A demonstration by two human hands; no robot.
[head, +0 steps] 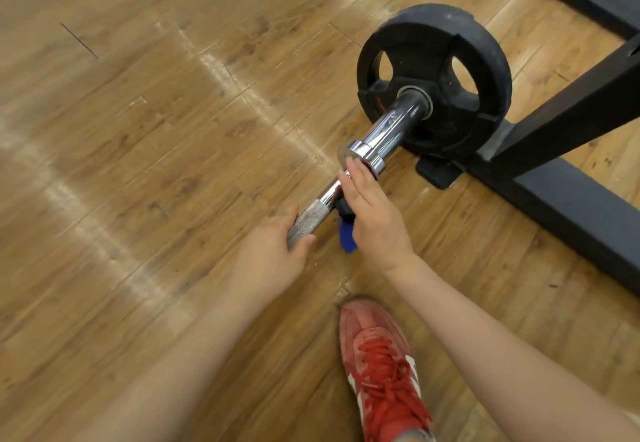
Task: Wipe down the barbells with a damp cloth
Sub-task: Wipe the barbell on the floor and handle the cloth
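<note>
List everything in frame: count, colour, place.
barbell: 1, chrome, knurled grip, runs from centre up-right
weight plate: 1, black, on the barbell's far end, upper right
cloth: 1, blue, under the right hand beside the bar
rack frame: 1, black, on the floor at right
floor: wood planks, brown
shoe: 1, red, bottom centre
left hand: grips the knurled grip
right hand: fingers straight, over the bar, cloth beneath
</note>
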